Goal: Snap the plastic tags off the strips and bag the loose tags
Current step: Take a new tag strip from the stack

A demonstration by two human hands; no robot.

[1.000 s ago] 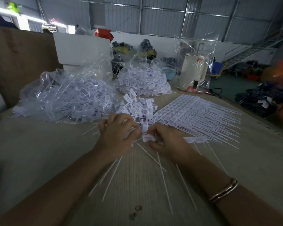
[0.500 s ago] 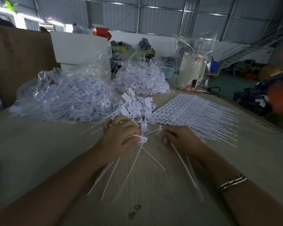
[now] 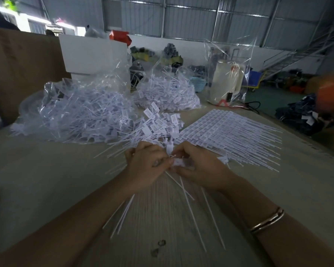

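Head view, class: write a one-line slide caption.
Both hands, left hand and right hand, pinch a white plastic tag strip between clear bags of loose tags and flat unsnapped strips.

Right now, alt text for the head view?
Both hands, left hand and right hand, meet mid-table, pinching white tags whose thin tails fan toward the viewer. Beyond lie a loose tag pile, flat strips to the right, and two clear bags of tags behind.
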